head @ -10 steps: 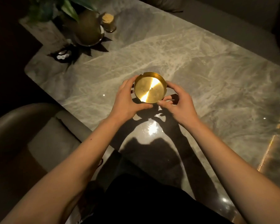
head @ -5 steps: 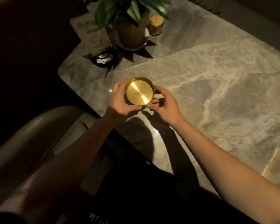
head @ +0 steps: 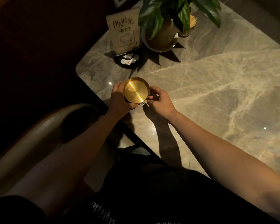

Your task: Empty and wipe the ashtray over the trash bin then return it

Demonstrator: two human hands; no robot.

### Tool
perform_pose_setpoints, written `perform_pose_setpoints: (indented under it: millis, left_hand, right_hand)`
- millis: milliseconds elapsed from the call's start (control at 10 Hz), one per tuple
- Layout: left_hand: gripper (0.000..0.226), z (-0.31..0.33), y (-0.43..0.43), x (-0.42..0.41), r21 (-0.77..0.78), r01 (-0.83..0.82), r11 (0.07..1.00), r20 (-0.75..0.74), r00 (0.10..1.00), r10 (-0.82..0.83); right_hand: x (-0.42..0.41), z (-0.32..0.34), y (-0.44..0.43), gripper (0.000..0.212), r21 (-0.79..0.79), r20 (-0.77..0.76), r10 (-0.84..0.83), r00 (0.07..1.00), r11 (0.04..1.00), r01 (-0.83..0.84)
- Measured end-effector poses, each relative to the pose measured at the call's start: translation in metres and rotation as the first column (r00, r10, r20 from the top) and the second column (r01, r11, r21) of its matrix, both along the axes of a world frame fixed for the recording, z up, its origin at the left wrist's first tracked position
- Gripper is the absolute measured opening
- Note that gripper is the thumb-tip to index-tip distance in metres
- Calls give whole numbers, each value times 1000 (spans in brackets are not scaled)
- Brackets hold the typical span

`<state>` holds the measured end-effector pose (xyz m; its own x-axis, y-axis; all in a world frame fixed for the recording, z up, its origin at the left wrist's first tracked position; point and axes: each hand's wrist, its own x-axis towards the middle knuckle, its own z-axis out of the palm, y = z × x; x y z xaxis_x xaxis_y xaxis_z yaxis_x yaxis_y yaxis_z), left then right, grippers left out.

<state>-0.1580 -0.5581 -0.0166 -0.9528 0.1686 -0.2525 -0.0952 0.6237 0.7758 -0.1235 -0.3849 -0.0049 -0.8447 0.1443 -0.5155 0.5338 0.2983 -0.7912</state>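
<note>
A round gold ashtray (head: 135, 92) with a shiny, bare inside is held just above the near left corner of the marble table (head: 217, 88). My left hand (head: 120, 99) wraps its left side and underside. My right hand (head: 160, 101) pinches its right rim with the fingertips. No trash bin is in view.
A table sign on a black base (head: 124, 38) stands at the far left corner, with a potted plant (head: 162, 29) and a toothpick jar (head: 190, 25) beside it. A padded chair (head: 39, 135) curves at my left, close to the table edge.
Both hands have carried the ashtray leftward toward the table's near left corner, and my view has swung left, bringing the sign and plant closer.
</note>
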Motion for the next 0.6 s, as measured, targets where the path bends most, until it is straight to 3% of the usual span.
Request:
perform_pose_setpoints:
  millis: [200,400,500,600]
  left_hand:
    - [103,-9,-5,0,0,21,1000,-6,1000,-21]
    - [105,-3,-8,5,9,63,998,23,998,-63]
    - [93,7,-1,16,-34,42,999,-126,991,-46]
    - [76,6,8,25,-7,73,997,-228,971,-73]
  right_hand:
    - [0,-4,-6,62,-7,36,19,999,1000,-19]
    - [9,3,-6,62,-110,62,6,998,994,1]
    - [21,14,3,55,-154,43,-72,996,985,78]
    - [35,20,19,49,-83,-4,-103,995,991,102]
